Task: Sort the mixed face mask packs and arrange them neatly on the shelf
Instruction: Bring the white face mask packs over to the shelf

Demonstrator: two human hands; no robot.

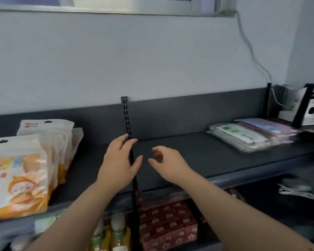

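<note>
Hovering over the middle of the dark shelf (188, 160), the left hand (119, 161) has its fingers stretched out and the right hand (169, 164) is loosely curled, neither holding anything. The face mask packs (250, 135) lie in a blurred, overlapping heap at two o'clock from the hands, seemingly in several colours, while orange-printed bags (25, 171) stand at nine o'clock. It looks like a pause between picks, and the next move calls for a reach towards two o'clock to take one pack off the heap.
</note>
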